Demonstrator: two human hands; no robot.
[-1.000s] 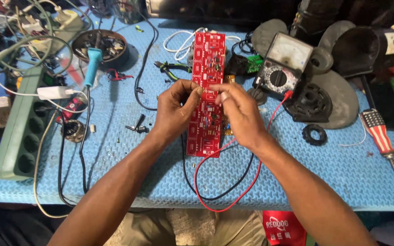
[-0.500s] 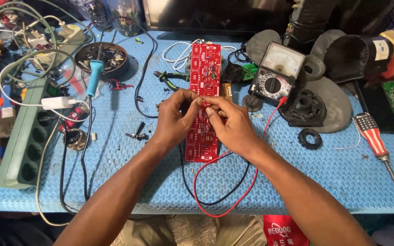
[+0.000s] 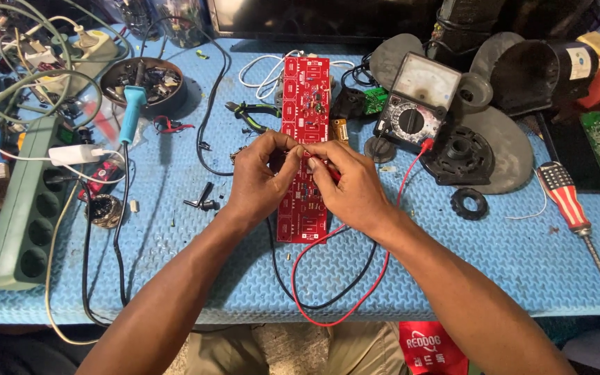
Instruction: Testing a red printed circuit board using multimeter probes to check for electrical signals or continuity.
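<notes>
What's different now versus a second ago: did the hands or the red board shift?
Little changed. Both hands, the left hand and the right hand, stayed together over the middle of the red circuit board, fingertips meeting; nothing was picked up or let go. The camera view shifted slightly. The board, the multimeter and the screwdriver lie where they were on the blue mat.

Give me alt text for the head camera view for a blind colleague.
Two bare hands, left hand and right hand, press meter probes onto a long red circuit board on a blue foam mat. A black analogue multimeter sits to the right.
</notes>
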